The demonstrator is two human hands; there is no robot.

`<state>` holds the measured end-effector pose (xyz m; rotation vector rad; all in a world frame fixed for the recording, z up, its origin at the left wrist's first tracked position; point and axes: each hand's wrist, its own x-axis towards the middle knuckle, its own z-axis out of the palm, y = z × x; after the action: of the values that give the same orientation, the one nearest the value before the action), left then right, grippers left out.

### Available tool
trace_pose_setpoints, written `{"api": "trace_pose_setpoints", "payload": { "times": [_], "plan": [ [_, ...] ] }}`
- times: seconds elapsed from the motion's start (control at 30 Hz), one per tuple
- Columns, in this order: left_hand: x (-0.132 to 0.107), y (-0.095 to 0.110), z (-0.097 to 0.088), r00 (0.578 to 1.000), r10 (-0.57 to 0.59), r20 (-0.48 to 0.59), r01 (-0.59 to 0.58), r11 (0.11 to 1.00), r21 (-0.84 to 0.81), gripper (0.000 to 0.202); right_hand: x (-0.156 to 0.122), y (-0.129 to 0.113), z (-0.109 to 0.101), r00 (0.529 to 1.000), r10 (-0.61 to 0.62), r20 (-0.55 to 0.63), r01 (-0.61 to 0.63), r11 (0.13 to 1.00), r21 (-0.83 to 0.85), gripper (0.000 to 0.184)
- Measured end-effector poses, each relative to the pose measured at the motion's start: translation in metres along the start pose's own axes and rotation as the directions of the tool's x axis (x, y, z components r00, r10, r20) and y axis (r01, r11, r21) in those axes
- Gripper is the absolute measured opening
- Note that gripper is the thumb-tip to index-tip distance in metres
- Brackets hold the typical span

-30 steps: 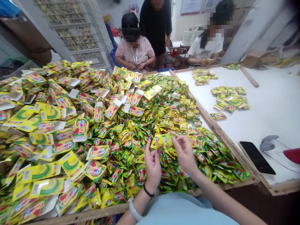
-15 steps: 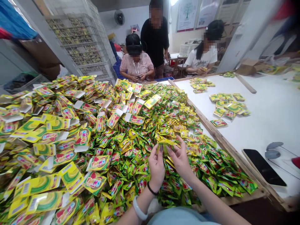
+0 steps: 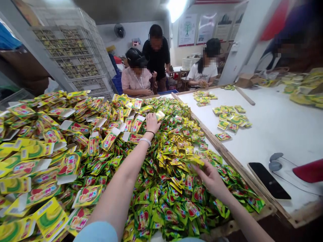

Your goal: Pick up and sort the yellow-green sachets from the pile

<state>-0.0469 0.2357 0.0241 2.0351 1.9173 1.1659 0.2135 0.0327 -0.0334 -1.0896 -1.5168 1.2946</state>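
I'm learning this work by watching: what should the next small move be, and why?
Probably lift the carton with the left hand and draw it toward the right hand. The left hand is already at that carton, while the right holds a yellow-green packet nearer the wearer, so the two are apart.

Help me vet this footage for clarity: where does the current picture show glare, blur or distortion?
Head view, top: the light is burnt out white; head view, middle: the packet in the right hand looks blurred; head view, right edge: the yellow packs look smeared; head view, behind: the pillar leans, likely lens distortion.
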Motion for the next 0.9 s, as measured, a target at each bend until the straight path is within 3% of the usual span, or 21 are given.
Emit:
{"api": "trace_pose_setpoints", "payload": {
  "times": [0.13, 0.27, 0.33, 0.4, 0.47, 0.53, 0.67, 0.73, 0.77, 0.9],
  "plan": [
    [-0.067, 0.01, -0.007, 0.999, 0.041, 0.029, -0.037, 0.99, -0.136, 0.033, 0.006, -0.02, -0.016, 0.999, -0.045, 0.03, 0.042, 0.995, 0.088, 0.023],
    [-0.164, 0.037, -0.025, 0.98, 0.043, 0.194, 0.031, 0.932, -0.361, 0.03, 0.021, -0.053, 0.001, 0.963, -0.266, -0.033, 0.268, 0.953, 0.138, 0.019],
    [-0.203, 0.052, -0.037, 0.922, 0.03, 0.387, 0.223, 0.775, -0.591, 0.029, 0.026, -0.066, 0.02, 0.935, -0.355, -0.008, 0.351, 0.923, 0.158, 0.021],
    [-0.229, 0.063, -0.051, 0.852, 0.031, 0.523, 0.397, 0.611, -0.684, 0.03, 0.029, -0.074, 0.037, 0.887, -0.449, 0.107, 0.438, 0.892, 0.111, 0.02],
    [-0.242, 0.069, -0.065, 0.826, 0.013, 0.564, 0.463, 0.555, -0.691, 0.03, 0.029, -0.078, 0.046, 0.802, -0.526, 0.283, 0.55, 0.835, -0.004, 0.018],
    [-0.248, 0.071, -0.075, 0.824, 0.009, 0.567, 0.468, 0.555, -0.688, 0.033, 0.026, -0.081, 0.047, 0.716, -0.517, 0.469, 0.638, 0.757, -0.14, 0.021],
    [-0.253, 0.067, -0.077, 0.769, 0.057, 0.637, 0.496, 0.575, -0.65, 0.062, 0.012, -0.09, 0.038, 0.623, -0.268, 0.734, 0.712, 0.584, -0.39, 0.028],
    [-0.256, 0.064, -0.072, 0.729, 0.068, 0.681, 0.515, 0.6, -0.612, 0.064, 0.007, -0.094, 0.032, 0.627, -0.176, 0.759, 0.7, 0.555, -0.449, 0.028],
    [-0.256, 0.063, -0.069, 0.71, 0.081, 0.7, 0.52, 0.61, -0.598, 0.062, 0.006, -0.094, 0.028, 0.641, -0.146, 0.754, 0.667, 0.592, -0.452, 0.027],
    [-0.259, 0.056, -0.061, 0.661, 0.175, 0.729, 0.538, 0.566, -0.624, 0.06, 0.004, -0.077, 0.019, 0.758, -0.138, 0.637, 0.419, 0.852, -0.314, 0.022]
  ]
}}
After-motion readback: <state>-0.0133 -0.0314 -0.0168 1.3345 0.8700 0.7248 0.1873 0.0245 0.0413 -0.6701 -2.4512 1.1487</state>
